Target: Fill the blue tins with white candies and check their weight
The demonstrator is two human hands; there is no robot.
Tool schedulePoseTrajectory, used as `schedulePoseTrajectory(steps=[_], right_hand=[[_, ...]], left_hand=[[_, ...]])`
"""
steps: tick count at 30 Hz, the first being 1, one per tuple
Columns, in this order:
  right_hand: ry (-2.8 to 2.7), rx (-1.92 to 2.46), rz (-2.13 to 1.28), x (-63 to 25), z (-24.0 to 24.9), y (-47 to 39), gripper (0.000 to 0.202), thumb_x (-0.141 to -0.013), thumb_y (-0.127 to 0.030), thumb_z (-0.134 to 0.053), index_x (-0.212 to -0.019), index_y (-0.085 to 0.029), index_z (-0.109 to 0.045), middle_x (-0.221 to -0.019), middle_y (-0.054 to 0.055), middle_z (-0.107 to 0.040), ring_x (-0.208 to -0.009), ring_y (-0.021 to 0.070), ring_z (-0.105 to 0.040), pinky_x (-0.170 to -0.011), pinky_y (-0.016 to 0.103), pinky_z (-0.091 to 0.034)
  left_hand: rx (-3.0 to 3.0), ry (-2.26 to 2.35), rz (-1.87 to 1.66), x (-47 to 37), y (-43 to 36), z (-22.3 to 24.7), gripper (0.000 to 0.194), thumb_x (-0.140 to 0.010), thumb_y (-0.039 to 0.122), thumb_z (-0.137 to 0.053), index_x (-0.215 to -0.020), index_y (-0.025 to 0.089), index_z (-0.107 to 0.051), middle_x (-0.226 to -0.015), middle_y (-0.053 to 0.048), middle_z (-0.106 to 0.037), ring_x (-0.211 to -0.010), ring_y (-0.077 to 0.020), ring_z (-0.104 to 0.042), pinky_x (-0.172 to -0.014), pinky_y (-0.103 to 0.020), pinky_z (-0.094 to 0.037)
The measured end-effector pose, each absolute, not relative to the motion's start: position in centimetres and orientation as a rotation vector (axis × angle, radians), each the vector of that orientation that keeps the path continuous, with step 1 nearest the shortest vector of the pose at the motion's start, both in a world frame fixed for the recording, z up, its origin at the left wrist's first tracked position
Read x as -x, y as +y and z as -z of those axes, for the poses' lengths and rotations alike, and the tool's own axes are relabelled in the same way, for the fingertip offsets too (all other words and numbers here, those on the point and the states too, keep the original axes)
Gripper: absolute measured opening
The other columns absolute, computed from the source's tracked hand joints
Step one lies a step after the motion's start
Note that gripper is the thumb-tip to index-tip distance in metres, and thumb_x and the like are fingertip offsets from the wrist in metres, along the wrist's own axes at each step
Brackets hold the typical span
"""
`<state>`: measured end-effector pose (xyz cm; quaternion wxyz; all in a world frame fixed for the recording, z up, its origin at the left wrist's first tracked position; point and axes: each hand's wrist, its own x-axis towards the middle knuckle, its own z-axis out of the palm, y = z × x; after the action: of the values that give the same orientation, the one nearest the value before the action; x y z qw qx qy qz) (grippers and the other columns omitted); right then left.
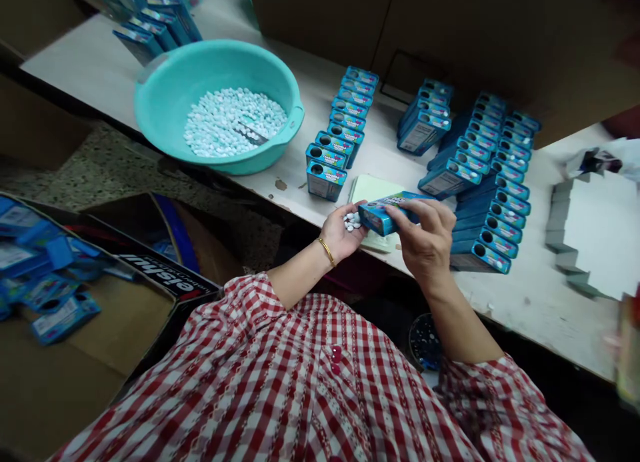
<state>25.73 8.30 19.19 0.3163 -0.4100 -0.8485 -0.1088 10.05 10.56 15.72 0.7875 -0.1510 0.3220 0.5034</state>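
Gripped between the thumb and fingers of the right hand [425, 239] is a blue box [390, 212], tilted toward the left hand [345, 232]; white candies [353, 222] are cupped in the left palm, which is partly open, just beside the box's lower end; a pale green pad [380, 185] is seen on the table [383, 155] behind the held box; more candies are held in a turquoise basin [220, 59], and upright blue boxes [485, 182] are lined up in rows to the right.
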Motion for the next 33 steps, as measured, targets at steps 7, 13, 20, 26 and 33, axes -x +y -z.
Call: schedulePoseTrajectory(steps=[7, 13, 20, 26, 33], right_hand=[[-1.885, 1.208, -0.115, -26.5, -18.3, 9.9, 0.039, -0.078, -0.021, -0.062, -0.116, -0.03, -0.061, -0.105, 0.004, -0.061, -0.1, 0.0213, -0.056, -0.086, 0.039, -0.046], [-1.461, 1.206, -0.588, -25.9, -13.2, 13.2, 0.035, -0.073, -0.029, -0.065, -0.107, -0.023, -0.058, -0.096, 0.001, -0.061, -0.089, 0.0157, -0.06, -0.077, 0.032, -0.052], [-1.529, 1.259, -0.371, -26.3, -13.4, 10.8, 0.048, -0.075, -0.031, -0.066, -0.12, -0.022, -0.052, -0.112, 0.009, -0.06, -0.103, 0.0201, -0.058, -0.085, 0.038, -0.051], [-1.613, 1.293, -0.126, -25.7, -14.7, 3.8, 0.026, -0.08, -0.012, -0.059, -0.101, -0.026, -0.066, -0.095, 0.005, -0.064, -0.092, 0.0181, -0.061, -0.084, 0.037, -0.049], [-1.566, 1.341, -0.484, -25.6, -11.3, 0.4, 0.022, -0.081, -0.009, -0.057, -0.095, -0.023, -0.067, -0.081, 0.002, -0.067, -0.076, 0.0143, -0.063, -0.07, 0.031, -0.051]], left_hand=[[0.329, 0.698, -1.122, -9.3, 10.3, -16.0, 0.026, -0.088, 0.016, -0.041, -0.078, 0.009, -0.064, -0.066, -0.007, -0.064, -0.066, -0.0138, -0.063, -0.071, -0.027, -0.053], [0.301, 0.766, -1.124, -7.7, 9.0, -16.1, 0.022, -0.089, 0.014, -0.045, -0.08, 0.008, -0.064, -0.069, -0.007, -0.065, -0.068, -0.0123, -0.064, -0.069, -0.024, -0.054], [0.385, 0.843, -0.952, -6.6, 5.0, -14.8, 0.028, -0.091, 0.018, -0.043, -0.072, 0.009, -0.061, -0.066, -0.006, -0.063, -0.061, -0.0104, -0.063, -0.057, -0.02, -0.054], [0.436, 0.802, -0.824, -5.5, 2.9, -15.2, 0.035, -0.094, 0.023, -0.037, -0.067, 0.011, -0.056, -0.065, -0.005, -0.058, -0.05, -0.0056, -0.053, -0.04, -0.011, -0.042], [0.112, 0.743, -1.401, 2.4, 8.8, -22.7, 0.041, -0.097, 0.033, -0.027, -0.068, 0.016, -0.05, -0.06, -0.001, -0.053, -0.049, -0.0019, -0.047, -0.035, -0.006, -0.03]])
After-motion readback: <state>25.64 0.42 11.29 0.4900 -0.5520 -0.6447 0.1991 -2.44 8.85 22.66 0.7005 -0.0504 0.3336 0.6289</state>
